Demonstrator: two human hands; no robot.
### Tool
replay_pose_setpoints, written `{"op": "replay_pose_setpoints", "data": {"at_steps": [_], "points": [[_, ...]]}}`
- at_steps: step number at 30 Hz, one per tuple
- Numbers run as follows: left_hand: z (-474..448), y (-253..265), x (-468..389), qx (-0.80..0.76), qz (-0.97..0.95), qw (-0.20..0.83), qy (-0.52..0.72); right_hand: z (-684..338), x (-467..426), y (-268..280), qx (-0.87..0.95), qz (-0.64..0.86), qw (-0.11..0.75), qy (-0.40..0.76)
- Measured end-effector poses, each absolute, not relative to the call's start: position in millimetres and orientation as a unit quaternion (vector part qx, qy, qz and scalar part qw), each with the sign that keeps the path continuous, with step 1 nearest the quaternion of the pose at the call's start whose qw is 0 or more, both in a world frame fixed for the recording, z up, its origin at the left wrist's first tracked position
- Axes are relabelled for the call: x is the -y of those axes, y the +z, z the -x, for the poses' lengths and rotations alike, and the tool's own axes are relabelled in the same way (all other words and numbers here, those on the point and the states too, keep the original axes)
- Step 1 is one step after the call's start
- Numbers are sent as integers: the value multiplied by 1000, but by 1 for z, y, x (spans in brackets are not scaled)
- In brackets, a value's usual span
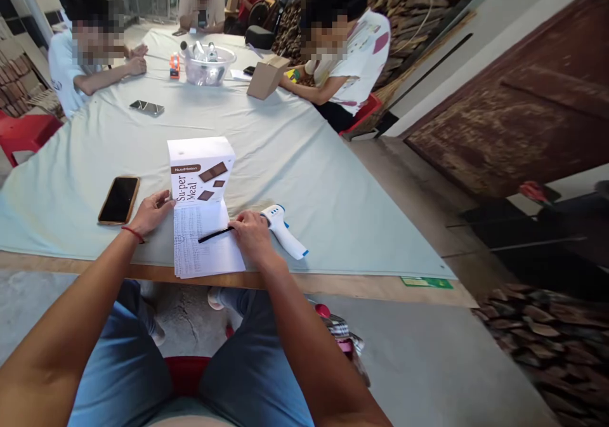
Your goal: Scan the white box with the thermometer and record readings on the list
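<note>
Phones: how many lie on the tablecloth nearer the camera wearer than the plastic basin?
2. One phone lies beside the left hand; a second phone lies farther off, short of the basin. The white box may hide others.

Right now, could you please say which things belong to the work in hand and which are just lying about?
Apparently in use: printed white box, written sheets, black pen, possibly the white handheld device.
Seemingly lying about: nearer phone, farther phone, plastic basin.

"NutriMotion", "Su-per Meal" on white box (202,170)
</note>
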State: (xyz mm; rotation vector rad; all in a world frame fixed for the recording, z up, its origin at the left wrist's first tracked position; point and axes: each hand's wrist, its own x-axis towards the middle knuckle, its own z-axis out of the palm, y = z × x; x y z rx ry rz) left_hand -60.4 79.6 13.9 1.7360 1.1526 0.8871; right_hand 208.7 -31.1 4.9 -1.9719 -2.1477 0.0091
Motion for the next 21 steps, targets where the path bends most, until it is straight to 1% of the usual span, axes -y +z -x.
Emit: {"op": "replay_pose_setpoints", "data": {"at_steps": [2, 3, 5, 8, 9, 10, 12, 14, 21], "points": [[65, 8, -60, -497, -717, 335, 356, -215, 32, 4, 740, 657, 140, 25], [65, 4, -48, -494, -740, 291, 352, -219, 34, 4, 740, 648, 176, 41], [61, -2, -18, -443, -799, 216, 345, -223, 40, 4, 710, 634, 292, 89], [48, -8, 25, -347, -874, 134, 313, -208, 48, 4, 584, 606, 502, 200], [44, -9, 35, -338, -883, 108, 306, -198, 50, 3, 537, 591, 551, 241], [40, -9, 43, -335, -888, 89, 301, -187, 51, 2, 501, 575, 584, 279], [36, -10, 52, -336, -894, 66, 289, -166, 53, -1, 457, 561, 601, 341], [34, -9, 54, -336, -898, 55, 279, -149, 54, -6, 438, 570, 589, 370], [35, -6, 56, -339, -898, 37, 279, -136, 61, -19, 477, 597, 565, 312]]}}
